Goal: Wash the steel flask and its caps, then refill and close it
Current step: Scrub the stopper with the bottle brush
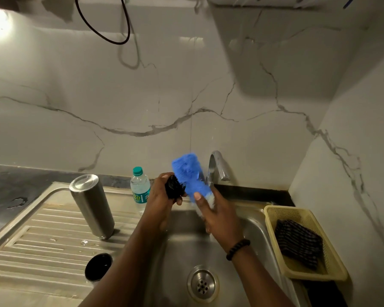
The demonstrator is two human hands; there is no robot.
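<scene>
A: Item one, steel flask [91, 207]: inverted on the drainboard [42, 235], left of centre, leaning slightly. Item two, black cap [174, 189]: centre frame over the sink [259, 235], left hand [162, 196] fingers curled round it. Item three, blue bottle brush [187, 176]: right hand [215, 216] fingers wrapped on its lower end, bristles beside the cap.

B: Other cap?

A: Black cup-like cap [98, 267], lower left on the drainboard, open side up.

B: Risks?

A: Probably: wet fingers let the cap slip into the basin; the leaning flask may topple if an elbow nudges it.

B: Markings?

A: Plastic water bottle [140, 187], teal lid, label shows "20"; the rest unreadable. Yellow basket [333, 264], right, holds a dark cloth [297, 244].
</scene>
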